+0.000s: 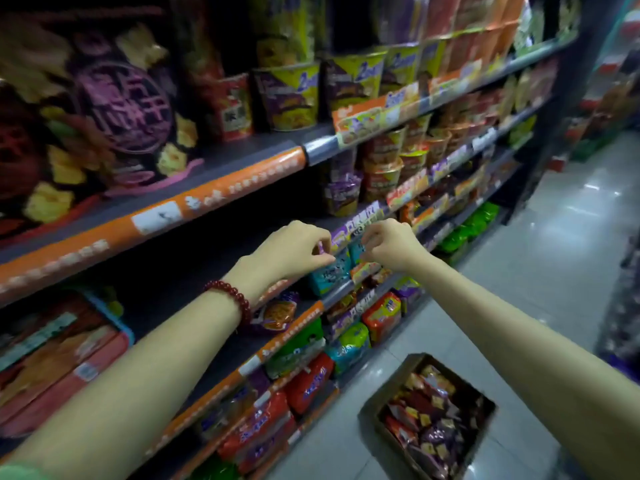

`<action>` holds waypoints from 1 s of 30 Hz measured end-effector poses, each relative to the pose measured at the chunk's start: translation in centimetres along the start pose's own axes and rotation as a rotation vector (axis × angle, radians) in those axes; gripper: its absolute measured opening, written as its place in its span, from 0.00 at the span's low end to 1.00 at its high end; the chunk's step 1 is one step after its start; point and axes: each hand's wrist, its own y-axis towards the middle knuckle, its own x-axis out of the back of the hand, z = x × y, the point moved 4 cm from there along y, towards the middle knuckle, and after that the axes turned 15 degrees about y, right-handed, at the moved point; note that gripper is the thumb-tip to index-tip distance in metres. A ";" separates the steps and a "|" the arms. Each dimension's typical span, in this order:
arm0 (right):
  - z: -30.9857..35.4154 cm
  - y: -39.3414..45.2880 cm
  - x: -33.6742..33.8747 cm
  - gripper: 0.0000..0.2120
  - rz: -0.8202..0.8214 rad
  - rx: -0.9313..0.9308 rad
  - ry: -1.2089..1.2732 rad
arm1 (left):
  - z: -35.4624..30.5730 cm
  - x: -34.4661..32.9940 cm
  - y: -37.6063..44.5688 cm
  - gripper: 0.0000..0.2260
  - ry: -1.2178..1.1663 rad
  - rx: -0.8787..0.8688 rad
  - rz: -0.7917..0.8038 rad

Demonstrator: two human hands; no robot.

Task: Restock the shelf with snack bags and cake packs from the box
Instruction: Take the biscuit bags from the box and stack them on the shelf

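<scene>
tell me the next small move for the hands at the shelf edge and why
Probably let go and reach down to the cardboard box on the floor. Both the left hand and right hand are pinched at the teal snack bags by the purple shelf-edge label strip, apparently only straightening them, while the box is full of packs.

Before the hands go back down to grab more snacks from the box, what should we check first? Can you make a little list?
1. Box on the floor is open, snack bags left inside: ok.
2. Left hand free to grab: cannot tell; its fingertips pinch at the teal packs on the shelf edge.
3. Right hand free: cannot tell; its fingers are curled at the same spot.
4. Teal packs sitting steady: cannot tell; the hands partly hide them.
5. Empty room on that shelf for more: ok; a dark gap shows left of the teal packs.
6. Floor around the box clear: ok.
</scene>
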 end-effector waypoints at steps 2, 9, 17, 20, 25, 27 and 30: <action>-3.9 -0.2 0.7 0.11 -0.002 -0.074 -0.001 | -2.0 -1.8 3.0 0.09 -0.010 -0.061 0.038; -16.3 -1.7 4.1 0.08 -0.079 -0.300 0.026 | -9.6 -9.0 11.5 0.10 -0.046 -0.247 0.171; -29.8 -6.5 5.5 0.10 -0.231 -0.615 0.153 | -18.4 -19.2 18.1 0.12 -0.099 -0.438 0.280; -34.5 -8.8 4.6 0.11 -0.316 -0.729 0.179 | -21.5 -23.2 19.7 0.13 -0.142 -0.488 0.327; -41.8 -12.6 0.9 0.13 -0.430 -0.870 0.253 | -25.3 -31.8 20.4 0.11 -0.162 -0.557 0.436; -44.7 -13.6 -1.5 0.13 -0.474 -0.903 0.283 | -25.8 -35.6 20.3 0.11 -0.194 -0.552 0.469; -48.9 -14.4 -5.7 0.11 -0.505 -0.923 0.336 | -26.1 -41.3 19.7 0.12 -0.240 -0.521 0.516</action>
